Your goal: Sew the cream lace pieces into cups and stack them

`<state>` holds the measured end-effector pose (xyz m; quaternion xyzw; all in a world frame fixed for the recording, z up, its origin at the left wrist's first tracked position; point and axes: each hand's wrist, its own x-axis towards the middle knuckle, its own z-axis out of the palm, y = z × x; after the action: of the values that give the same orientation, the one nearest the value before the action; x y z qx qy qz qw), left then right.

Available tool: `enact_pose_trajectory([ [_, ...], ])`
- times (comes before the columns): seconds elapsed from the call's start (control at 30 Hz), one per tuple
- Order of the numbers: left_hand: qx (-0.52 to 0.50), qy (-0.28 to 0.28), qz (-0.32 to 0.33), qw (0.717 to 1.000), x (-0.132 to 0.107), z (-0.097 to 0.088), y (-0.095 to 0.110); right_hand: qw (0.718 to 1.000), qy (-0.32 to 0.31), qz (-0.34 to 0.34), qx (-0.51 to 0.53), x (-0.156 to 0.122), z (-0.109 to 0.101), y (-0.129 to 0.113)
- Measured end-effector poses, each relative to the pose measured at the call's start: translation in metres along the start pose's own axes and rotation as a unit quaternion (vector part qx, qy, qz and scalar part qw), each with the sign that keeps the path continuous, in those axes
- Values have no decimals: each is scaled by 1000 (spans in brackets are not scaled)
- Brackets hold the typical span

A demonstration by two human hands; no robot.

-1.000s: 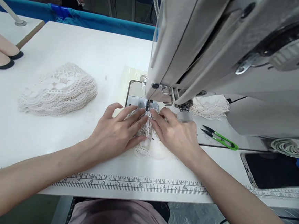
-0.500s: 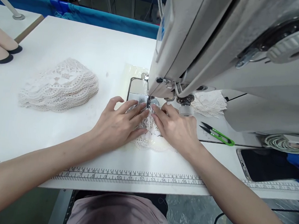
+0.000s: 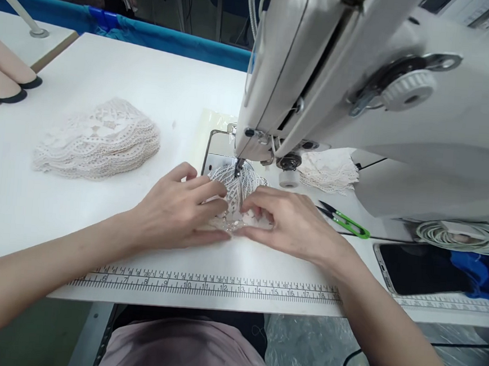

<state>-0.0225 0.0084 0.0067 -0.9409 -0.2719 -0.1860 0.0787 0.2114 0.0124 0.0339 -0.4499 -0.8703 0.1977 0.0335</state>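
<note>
A small white lace piece (image 3: 236,189) lies under the needle of the sewing machine (image 3: 361,96). My left hand (image 3: 178,211) rests on its left side, fingers curled and pinching its near edge. My right hand (image 3: 292,226) holds the right side, fingers bent and gripping the lace. Both hands meet at the near edge of the lace, just in front of the presser foot (image 3: 238,168).
A stack of white lace pieces (image 3: 97,140) lies at the left on the white table (image 3: 87,75). More lace (image 3: 330,170) sits behind the needle. Green thread snips (image 3: 345,219) and a phone (image 3: 421,270) lie at the right. A printed ruler (image 3: 202,286) runs along the front edge.
Both hands have drawn back toward me from the needle, and their fingers went from lying flat on the lace to curling and pinching its near edge. More lace shows by the needle.
</note>
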Motion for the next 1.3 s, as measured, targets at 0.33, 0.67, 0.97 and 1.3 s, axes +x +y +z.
enact_pose_trajectory([
  [0.33, -137, -53, -134, 980, 4, -13, 7, 968, -13, 55, 243, -6, -9, 8],
  [0.67, -128, -98, -231, 959, 22, -28, 5, 989, 115, 22, 90, -2, 7, -3],
  [0.97, -216, -187, -200, 937, 46, -11, -26, 981, 190, 31, 38, -1, -1, 4],
  [1.3, -373, -197, -188, 887, 44, -14, -39, 962, 270, 38, -5, 6, 12, 6],
])
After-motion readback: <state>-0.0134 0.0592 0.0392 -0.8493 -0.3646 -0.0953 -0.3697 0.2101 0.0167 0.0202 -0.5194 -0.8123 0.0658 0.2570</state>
